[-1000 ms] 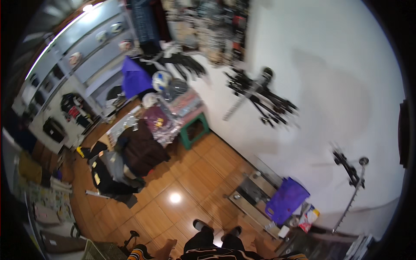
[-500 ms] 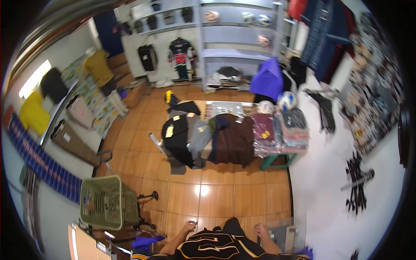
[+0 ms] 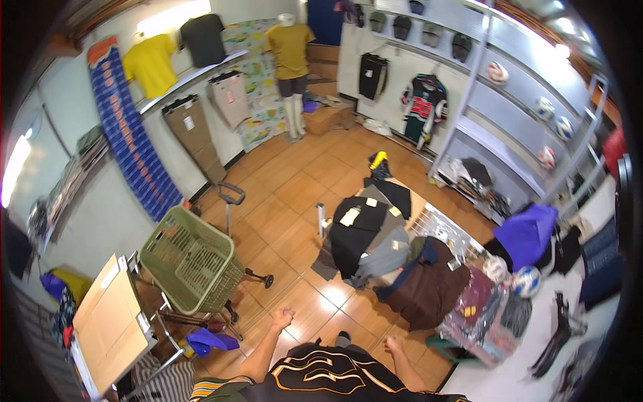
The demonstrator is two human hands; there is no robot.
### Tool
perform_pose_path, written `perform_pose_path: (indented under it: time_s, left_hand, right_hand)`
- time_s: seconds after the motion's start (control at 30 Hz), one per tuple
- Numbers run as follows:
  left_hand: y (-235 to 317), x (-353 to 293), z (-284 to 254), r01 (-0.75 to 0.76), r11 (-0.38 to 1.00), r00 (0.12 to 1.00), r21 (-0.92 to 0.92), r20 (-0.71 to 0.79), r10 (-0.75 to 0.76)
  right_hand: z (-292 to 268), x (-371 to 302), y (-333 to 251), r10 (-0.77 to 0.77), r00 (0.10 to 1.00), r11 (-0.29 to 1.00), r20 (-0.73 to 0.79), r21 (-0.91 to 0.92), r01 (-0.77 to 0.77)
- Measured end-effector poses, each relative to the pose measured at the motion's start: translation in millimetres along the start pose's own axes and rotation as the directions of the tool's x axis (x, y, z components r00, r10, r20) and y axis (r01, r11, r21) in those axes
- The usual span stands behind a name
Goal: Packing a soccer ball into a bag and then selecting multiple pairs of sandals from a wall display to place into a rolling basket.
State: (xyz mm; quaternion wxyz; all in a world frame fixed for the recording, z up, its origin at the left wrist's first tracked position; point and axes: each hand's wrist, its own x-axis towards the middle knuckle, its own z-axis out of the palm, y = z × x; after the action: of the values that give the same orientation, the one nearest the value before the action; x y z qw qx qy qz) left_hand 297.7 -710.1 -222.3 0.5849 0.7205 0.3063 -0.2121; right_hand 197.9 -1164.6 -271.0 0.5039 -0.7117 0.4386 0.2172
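My left hand point(image 3: 283, 317) hangs in front of me over the tiled floor, its fingers curled in, with nothing visible in it. The olive-green basket cart point(image 3: 191, 261) stands nearest to it, on the left. On the other side my right hand point(image 3: 393, 344) is loosely curled, and I see nothing held there. Closest to that hand is a brown garment point(image 3: 429, 285) draped over the display table's front edge. Beside it lie a grey garment point(image 3: 385, 258) and black trousers point(image 3: 358, 224) with tags. Neither hand touches the cart or the clothes.
A wooden board point(image 3: 110, 328) on a metal frame stands at the lower left, with a purple cloth point(image 3: 211, 342) near the cart's wheels. Bagged clothes point(image 3: 485, 315) and balls point(image 3: 526, 281) fill the table's right end. A mannequin point(image 3: 291, 74) and shelves point(image 3: 495, 144) line the far side.
My view has swung left, so the table and shelves now sit farther right and the cart shows more fully. My left hand has come slightly forward; both hands stay without a visible object.
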Motion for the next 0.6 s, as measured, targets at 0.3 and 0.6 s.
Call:
perform_pose_path:
  time_s: [0.3, 0.6]
  left_hand:
    - [102, 61, -36, -0.299, 0.928, 0.931, -0.221, -0.283, 0.233]
    - [227, 162, -128, -0.332, 0.877, 0.918, -0.348, -0.334, 0.215]
  right_hand:
    - [148, 32, -350, -0.710, 0.577, 0.506, 0.405, -0.276, 0.817]
    - [346, 0, -575, -0.591, 0.243, 0.252, 0.769, -0.111, 0.961]
